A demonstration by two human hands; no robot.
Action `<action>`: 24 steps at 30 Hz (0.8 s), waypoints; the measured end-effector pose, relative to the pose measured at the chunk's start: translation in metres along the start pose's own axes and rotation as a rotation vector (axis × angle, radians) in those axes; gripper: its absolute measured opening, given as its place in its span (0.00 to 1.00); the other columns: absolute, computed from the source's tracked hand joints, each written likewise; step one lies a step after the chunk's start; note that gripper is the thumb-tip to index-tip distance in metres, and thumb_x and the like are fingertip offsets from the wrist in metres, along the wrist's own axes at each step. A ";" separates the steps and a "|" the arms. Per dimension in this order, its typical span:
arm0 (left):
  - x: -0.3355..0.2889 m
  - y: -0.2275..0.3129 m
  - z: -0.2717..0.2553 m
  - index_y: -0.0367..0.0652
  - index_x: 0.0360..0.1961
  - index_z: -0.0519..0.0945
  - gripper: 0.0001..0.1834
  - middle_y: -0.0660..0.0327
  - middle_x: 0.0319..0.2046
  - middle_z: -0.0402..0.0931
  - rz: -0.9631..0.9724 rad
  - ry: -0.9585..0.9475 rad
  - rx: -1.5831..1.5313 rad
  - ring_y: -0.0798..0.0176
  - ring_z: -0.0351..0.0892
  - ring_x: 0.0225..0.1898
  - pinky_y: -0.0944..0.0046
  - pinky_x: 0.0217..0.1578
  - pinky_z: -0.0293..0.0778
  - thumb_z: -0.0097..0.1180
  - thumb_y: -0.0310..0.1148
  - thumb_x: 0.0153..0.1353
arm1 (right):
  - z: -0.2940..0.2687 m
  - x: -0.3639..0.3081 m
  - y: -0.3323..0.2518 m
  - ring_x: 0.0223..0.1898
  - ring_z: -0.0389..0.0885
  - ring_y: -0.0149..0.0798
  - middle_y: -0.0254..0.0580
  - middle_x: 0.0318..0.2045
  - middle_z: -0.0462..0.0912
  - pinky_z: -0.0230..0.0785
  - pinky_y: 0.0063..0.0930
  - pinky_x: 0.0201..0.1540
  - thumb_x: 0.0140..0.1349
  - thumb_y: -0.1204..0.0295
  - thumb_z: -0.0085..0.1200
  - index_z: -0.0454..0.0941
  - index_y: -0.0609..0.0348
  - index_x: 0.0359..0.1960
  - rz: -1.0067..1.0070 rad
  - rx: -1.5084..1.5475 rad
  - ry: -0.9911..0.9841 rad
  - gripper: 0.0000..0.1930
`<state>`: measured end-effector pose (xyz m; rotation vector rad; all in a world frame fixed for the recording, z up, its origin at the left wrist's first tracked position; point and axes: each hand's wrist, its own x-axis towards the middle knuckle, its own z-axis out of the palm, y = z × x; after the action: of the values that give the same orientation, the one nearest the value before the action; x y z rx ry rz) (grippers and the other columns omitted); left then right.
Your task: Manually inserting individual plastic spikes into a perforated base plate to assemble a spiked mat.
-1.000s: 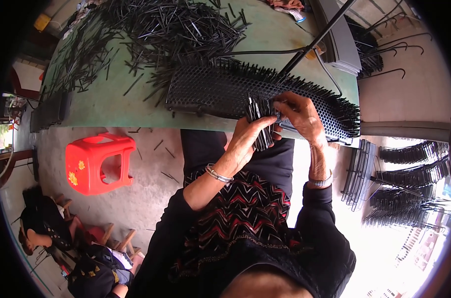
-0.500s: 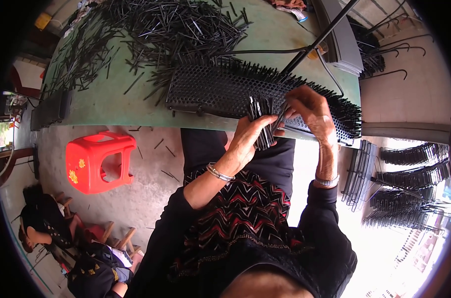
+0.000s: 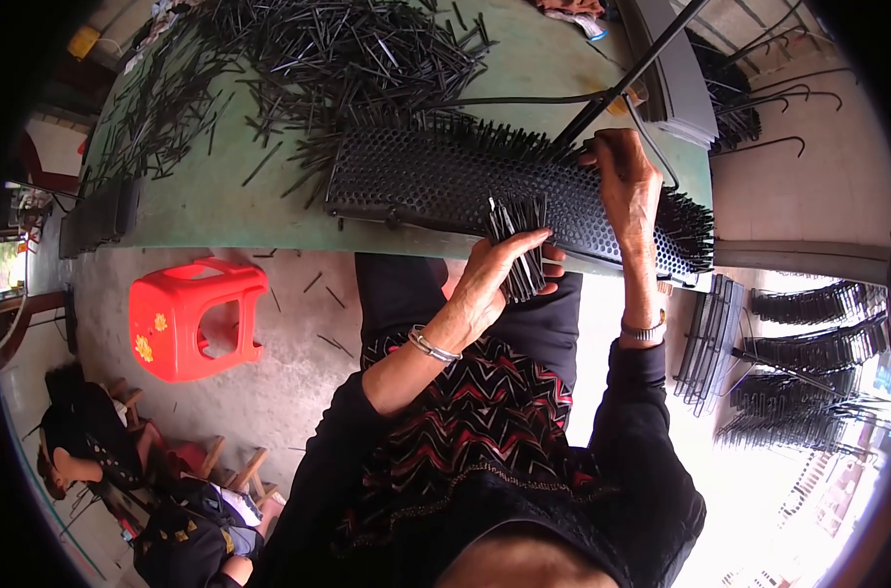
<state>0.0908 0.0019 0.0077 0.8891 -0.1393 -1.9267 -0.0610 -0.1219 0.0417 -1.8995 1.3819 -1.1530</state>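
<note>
A bundle of thin black sticks [image 3: 520, 257] is gripped in my left hand [image 3: 480, 279], the thumb across it and fingertips showing at its right side. The bundle stands at the near edge of a long black perforated rack [image 3: 421, 176], full of round holes. My right hand [image 3: 630, 191] is over the rack's right part, fingers bent and closed at its far side. What those fingers pinch, if anything, is hidden. Upright black sticks [image 3: 686, 225] bristle along the rack's far side and right end. Farther back, a big heap of loose black sticks [image 3: 347, 54] covers the green table [image 3: 254, 211].
A black metal rod frame [image 3: 622, 78] leans over the rack. Grey flat sheets [image 3: 676, 78] are stacked at the table's right. A red plastic stool [image 3: 176, 328] stands on the floor at left. Two people [image 3: 93, 431] sit lower left. Dark wire racks [image 3: 808, 343] stand at right.
My right hand has moved away from the bundle, up and right to the rack's far side. My left hand keeps the bundle in nearly the same place, with its fingers slightly more spread.
</note>
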 end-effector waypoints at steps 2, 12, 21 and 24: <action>-0.002 0.003 0.001 0.37 0.45 0.78 0.14 0.50 0.35 0.81 0.001 0.013 0.030 0.57 0.83 0.33 0.59 0.32 0.83 0.57 0.35 0.63 | -0.003 0.001 -0.002 0.31 0.84 0.30 0.42 0.30 0.84 0.73 0.21 0.36 0.65 0.78 0.51 0.75 0.66 0.41 -0.026 -0.004 -0.043 0.05; -0.002 0.001 0.002 0.36 0.42 0.78 0.12 0.51 0.33 0.82 0.017 0.003 0.052 0.60 0.82 0.31 0.61 0.30 0.83 0.58 0.34 0.62 | -0.005 0.006 0.001 0.29 0.86 0.34 0.43 0.27 0.84 0.74 0.25 0.33 0.65 0.77 0.52 0.75 0.62 0.39 -0.058 -0.019 -0.052 0.04; -0.001 0.001 -0.003 0.36 0.41 0.80 0.11 0.53 0.32 0.81 0.042 -0.006 0.057 0.61 0.82 0.29 0.63 0.28 0.81 0.58 0.34 0.62 | -0.008 0.008 0.006 0.34 0.84 0.34 0.40 0.30 0.84 0.74 0.27 0.37 0.62 0.75 0.56 0.79 0.58 0.41 -0.131 -0.209 -0.150 0.06; 0.002 0.000 -0.003 0.37 0.40 0.80 0.11 0.54 0.31 0.82 0.041 0.012 0.089 0.62 0.81 0.27 0.64 0.26 0.80 0.58 0.34 0.61 | -0.001 0.004 0.011 0.38 0.80 0.43 0.38 0.36 0.80 0.72 0.33 0.40 0.58 0.73 0.60 0.82 0.54 0.38 -0.339 -0.403 -0.153 0.06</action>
<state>0.0923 0.0010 0.0041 0.9494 -0.2363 -1.8890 -0.0674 -0.1291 0.0344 -2.5287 1.3137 -0.8938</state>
